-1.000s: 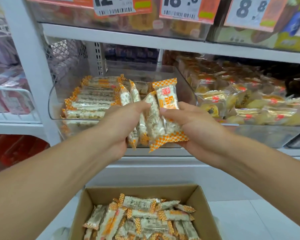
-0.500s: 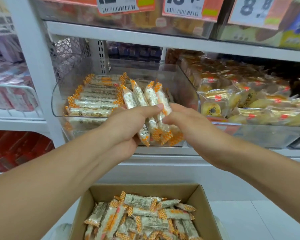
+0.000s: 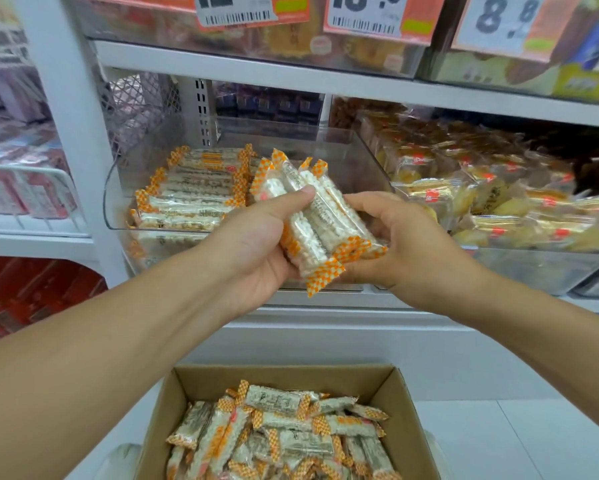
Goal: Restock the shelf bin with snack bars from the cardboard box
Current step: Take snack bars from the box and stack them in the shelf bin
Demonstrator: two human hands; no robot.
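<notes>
A white metal shelf unit filled the view, its flat painted shelves carrying orange price tags along the top edge. On the middle shelf sat a clear plastic shelf bin with rounded corners and glossy walls; its left half held a neat stack of snack bars laid flat, while its right half showed bare plastic. Just beside it to the right, another clear bin held yellow cakes in crinkled, shiny wrappers. Low in the view stood an open cardboard box, brown and matte, with loose bars heaped in it at mixed angles.

The left hand was curled around a bundle of bars, thumb pressed across the upper wrappers and fingers wrapped beneath. The right hand cupped the bundle's lower right side, its fingers bent under the wrappers, gripping them. The bars were long and slim, pale and grainy inside clear film, with orange-and-white checked crimped ends. The bundle tilted from upper left to lower right, held between both hands in front of the bin's front wall and above the box, well apart from the heap below
</notes>
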